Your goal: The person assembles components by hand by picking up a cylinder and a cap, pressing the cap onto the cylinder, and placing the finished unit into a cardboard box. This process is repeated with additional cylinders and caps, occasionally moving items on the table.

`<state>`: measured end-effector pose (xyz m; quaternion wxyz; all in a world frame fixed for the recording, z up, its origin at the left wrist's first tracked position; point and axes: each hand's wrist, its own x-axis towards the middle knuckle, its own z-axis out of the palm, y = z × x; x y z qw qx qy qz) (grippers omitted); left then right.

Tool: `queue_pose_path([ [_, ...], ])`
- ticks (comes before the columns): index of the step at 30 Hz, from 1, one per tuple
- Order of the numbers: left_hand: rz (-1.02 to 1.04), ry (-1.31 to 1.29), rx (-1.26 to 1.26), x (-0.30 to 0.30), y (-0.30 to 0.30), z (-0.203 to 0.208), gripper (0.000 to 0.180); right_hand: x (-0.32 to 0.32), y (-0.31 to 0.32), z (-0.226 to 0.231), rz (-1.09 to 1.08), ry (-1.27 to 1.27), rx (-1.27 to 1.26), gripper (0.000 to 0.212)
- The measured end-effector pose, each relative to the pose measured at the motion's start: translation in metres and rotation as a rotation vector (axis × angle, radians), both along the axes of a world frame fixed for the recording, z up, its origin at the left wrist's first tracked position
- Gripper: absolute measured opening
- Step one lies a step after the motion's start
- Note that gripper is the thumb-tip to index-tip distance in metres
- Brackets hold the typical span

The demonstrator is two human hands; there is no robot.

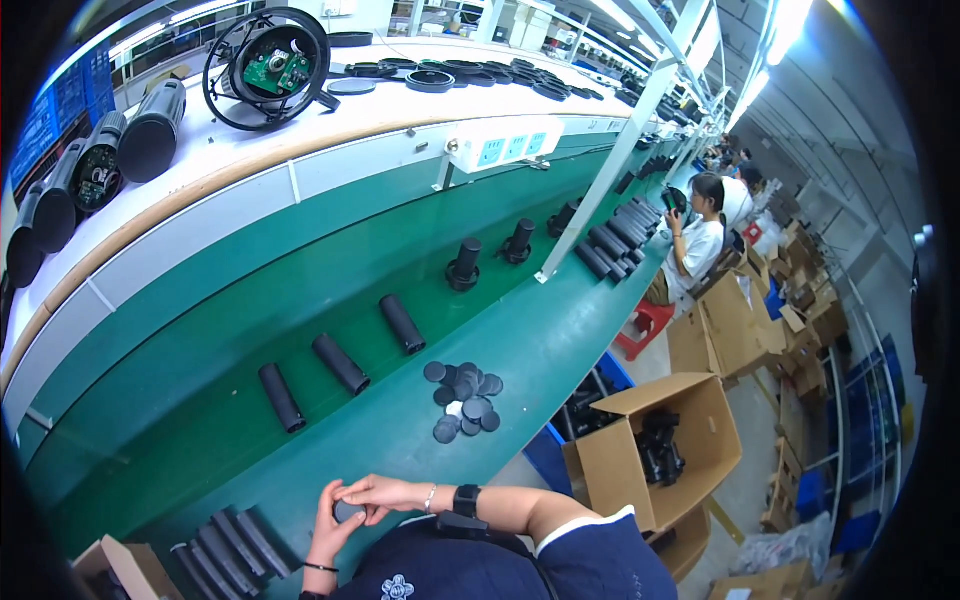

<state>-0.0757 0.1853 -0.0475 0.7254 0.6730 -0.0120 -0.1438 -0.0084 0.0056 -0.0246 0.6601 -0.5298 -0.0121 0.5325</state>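
Close to my body, at the near edge of the green bench, both hands meet around a small dark round disc [347,511]. My left hand [325,528] grips it from the left, and the fingers of my right hand [380,494] are closed on its other side. Further forward lies a loose pile of similar black discs [468,396], with one white piece among them. Several black tubes [240,550] rest side by side to the left of my hands. Three more black tubes [340,363] lie spaced apart beyond them.
An open cardboard box [655,450] with black parts stands at the right, beside a blue bin [547,455]. Another carton [125,565] sits at the lower left. Black parts [463,264] stand upright near a slanted post [610,170]. A co-worker [695,235] sits further along.
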Motion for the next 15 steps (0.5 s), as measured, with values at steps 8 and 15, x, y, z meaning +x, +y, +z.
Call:
queue_pose_path([
  [8, 0.116, -0.025, 0.061, -0.010, -0.006, 0.009, 0.076, -0.009, 0.007, -0.001, 0.009, -0.103, -0.019, 0.039],
  [15, 0.164, 0.055, -0.047, 0.001, -0.004, 0.006, 0.071, 0.000, 0.011, -0.006, -0.066, -0.126, -0.017, 0.033],
])
